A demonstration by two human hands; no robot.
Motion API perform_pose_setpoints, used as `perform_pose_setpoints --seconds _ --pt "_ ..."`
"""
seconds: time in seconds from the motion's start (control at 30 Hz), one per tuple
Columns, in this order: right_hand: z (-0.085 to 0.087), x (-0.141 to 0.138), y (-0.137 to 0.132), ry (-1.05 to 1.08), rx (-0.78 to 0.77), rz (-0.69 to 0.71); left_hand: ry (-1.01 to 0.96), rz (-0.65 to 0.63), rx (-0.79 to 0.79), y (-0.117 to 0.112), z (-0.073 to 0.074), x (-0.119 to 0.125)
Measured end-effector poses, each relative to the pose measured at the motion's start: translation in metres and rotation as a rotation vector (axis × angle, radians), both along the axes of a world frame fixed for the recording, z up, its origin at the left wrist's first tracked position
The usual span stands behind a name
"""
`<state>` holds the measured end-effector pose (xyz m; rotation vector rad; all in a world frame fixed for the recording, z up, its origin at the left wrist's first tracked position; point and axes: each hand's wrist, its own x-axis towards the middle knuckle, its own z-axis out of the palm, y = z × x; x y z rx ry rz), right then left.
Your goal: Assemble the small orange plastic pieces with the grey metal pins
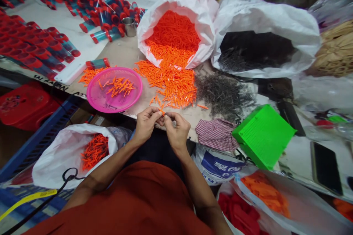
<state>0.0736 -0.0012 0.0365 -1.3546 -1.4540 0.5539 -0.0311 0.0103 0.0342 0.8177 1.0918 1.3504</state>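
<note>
My left hand and my right hand meet at the table's front edge, fingers pinched together. Between their fingertips sits a small orange plastic piece; its exact kind is too small to make out. Just beyond them spreads a heap of similar orange pieces, spilling from a white sack. To the heap's right lies a pile of thin dark pieces before a second white sack. A pink basket left of my hands holds more orange pieces. Whether my right fingers also grip a dark piece is hidden.
A checked cloth and an upturned green basket lie right of my hands, with a phone farther right. Clear tubes with red caps crowd the left, near a metal cup. An open white sack stands below the table.
</note>
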Motion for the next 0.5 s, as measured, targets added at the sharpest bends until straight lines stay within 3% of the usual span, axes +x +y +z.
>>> perform_pose_setpoints --seconds 0.23,0.5 --pt "-0.0007 -0.0014 0.0018 0.092 -0.082 0.025 -0.152 0.011 -0.07 0.0039 0.0004 0.0017" --pt "-0.0023 0.0004 0.0042 0.047 -0.038 0.011 -0.258 -0.051 -0.158 0.0078 -0.0008 -0.001"
